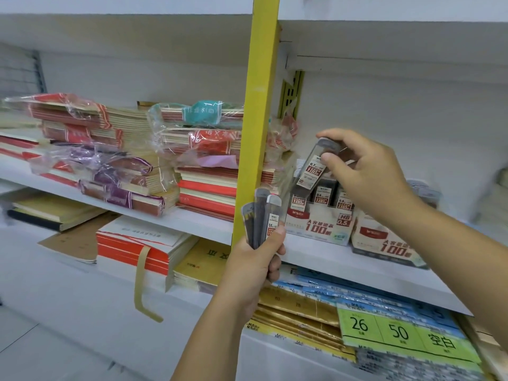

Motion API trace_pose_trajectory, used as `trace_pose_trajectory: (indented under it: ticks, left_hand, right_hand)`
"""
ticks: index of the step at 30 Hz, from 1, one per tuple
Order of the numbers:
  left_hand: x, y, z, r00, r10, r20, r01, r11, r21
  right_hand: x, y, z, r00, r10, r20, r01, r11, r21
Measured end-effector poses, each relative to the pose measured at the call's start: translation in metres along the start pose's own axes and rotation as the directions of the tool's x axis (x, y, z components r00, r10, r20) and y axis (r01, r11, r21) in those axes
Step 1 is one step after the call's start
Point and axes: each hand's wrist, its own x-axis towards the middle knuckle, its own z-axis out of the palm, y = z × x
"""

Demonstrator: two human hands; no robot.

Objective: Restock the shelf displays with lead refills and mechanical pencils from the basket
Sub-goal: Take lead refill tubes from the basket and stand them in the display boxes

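My right hand pinches the top of one lead refill case, a slim dark tube with a red-and-white label, tilted above the left display box on the white shelf. Several refill cases stand upright in that box. A second display box sits just to its right. My left hand is closed around a bundle of several refill cases, held upright in front of the yellow shelf post. No mechanical pencils or basket are in view.
A yellow upright post divides the shelving. Left of it lie stacks of wrapped notebooks on two shelves. Below the refill shelf are gold and blue paper packs and a green label sheet.
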Motion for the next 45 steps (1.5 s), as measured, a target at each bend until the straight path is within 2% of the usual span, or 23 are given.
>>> trace_pose_trajectory:
  ticks: [3, 5, 8, 16, 22, 27, 30, 32, 34, 35, 38, 41, 45]
  left_hand:
    - [0.001, 0.001, 0.004, 0.995, -0.032, 0.095, 0.034, 0.999, -0.024]
    - [0.001, 0.001, 0.011, 0.988, -0.057, 0.146, 0.067, 0.996, -0.066]
    - [0.003, -0.005, 0.024, 0.976, -0.041, 0.216, 0.051, 0.998, -0.041]
    - [0.000, -0.014, 0.059, 0.959, -0.031, 0.281, 0.019, 0.999, 0.044]
    - [-0.001, -0.013, 0.068, 0.943, -0.026, 0.330, 0.021, 1.000, 0.021]
    - [-0.001, -0.012, 0.068, 0.938, -0.051, 0.343, 0.064, 0.997, -0.029]
    - [-0.002, -0.012, 0.068, 0.937, -0.058, 0.345, 0.082, 0.995, -0.056]
    - [-0.003, -0.011, 0.068, 0.934, -0.052, 0.353, 0.078, 0.995, -0.060]
    - [-0.003, -0.010, 0.068, 0.932, -0.049, 0.359, 0.073, 0.996, -0.054]
    - [-0.004, -0.010, 0.068, 0.931, -0.051, 0.361, 0.075, 0.996, -0.052]
    - [-0.004, -0.011, 0.068, 0.929, -0.061, 0.365, 0.085, 0.995, -0.049]
    - [-0.004, -0.012, 0.066, 0.936, -0.067, 0.346, 0.087, 0.995, -0.045]
    - [-0.001, -0.010, 0.052, 0.974, -0.026, 0.226, 0.026, 1.000, 0.004]
  right_hand:
    - [0.000, 0.003, -0.020, 0.999, 0.027, -0.035, -0.025, 0.998, 0.065]
    - [-0.003, 0.010, -0.039, 0.997, 0.056, -0.056, -0.052, 0.996, 0.072]
    - [-0.009, 0.025, -0.069, 0.991, 0.109, -0.076, -0.106, 0.993, 0.045]
    - [-0.031, 0.058, -0.091, 0.982, 0.190, 0.007, -0.189, 0.981, -0.041]
    - [-0.040, 0.066, -0.069, 0.981, 0.155, 0.120, -0.126, 0.967, -0.221]
    - [-0.045, 0.070, -0.057, 0.993, 0.109, 0.053, -0.068, 0.864, -0.499]
    - [-0.046, 0.066, -0.057, 0.993, 0.104, 0.049, -0.058, 0.821, -0.567]
    - [-0.052, 0.060, -0.057, 0.996, 0.091, 0.021, -0.070, 0.877, -0.475]
    - [-0.061, 0.049, -0.054, 0.990, 0.135, 0.027, -0.126, 0.967, -0.223]
    - [-0.066, 0.044, -0.052, 0.976, 0.200, 0.081, -0.195, 0.979, -0.064]
    - [-0.075, 0.032, -0.043, 0.892, 0.352, 0.285, -0.433, 0.845, 0.312]
    - [-0.074, 0.027, -0.039, 0.879, 0.388, 0.277, -0.471, 0.798, 0.376]
    - [-0.055, 0.023, -0.043, 0.925, 0.365, 0.108, -0.374, 0.819, 0.435]
